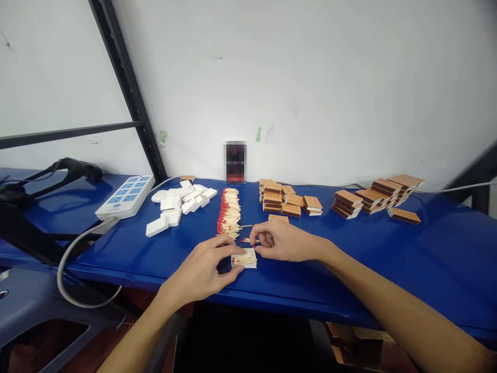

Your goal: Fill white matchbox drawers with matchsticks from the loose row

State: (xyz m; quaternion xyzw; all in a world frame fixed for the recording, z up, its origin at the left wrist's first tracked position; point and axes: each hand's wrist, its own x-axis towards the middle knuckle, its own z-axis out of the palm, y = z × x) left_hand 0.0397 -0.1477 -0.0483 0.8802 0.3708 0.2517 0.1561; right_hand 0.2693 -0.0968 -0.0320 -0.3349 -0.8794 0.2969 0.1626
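Observation:
My left hand (207, 265) grips a small white matchbox tray (250, 266) on the blue table, thumb at the near side and fingers at the far side. Several red-tipped matches (241, 259) lie inside the tray. Just above its right end, my right hand (285, 241) is closed in a pinch, with the red tip of a match (254, 247) showing at the fingertips. A few loose matches (248, 240) lie behind the tray, partly hidden by the right fingers. Beyond them stretches a long pile of matches (230, 211), red heads mostly to the left.
White empty-looking trays (180, 199) are heaped at left, beside a white power strip (126, 197) with a cable. Orange-brown matchboxes (281, 198) are stacked behind my right hand, and more stacked matchboxes (378, 194) stand farther right. A pixelated dark object (235, 161) leans at the wall.

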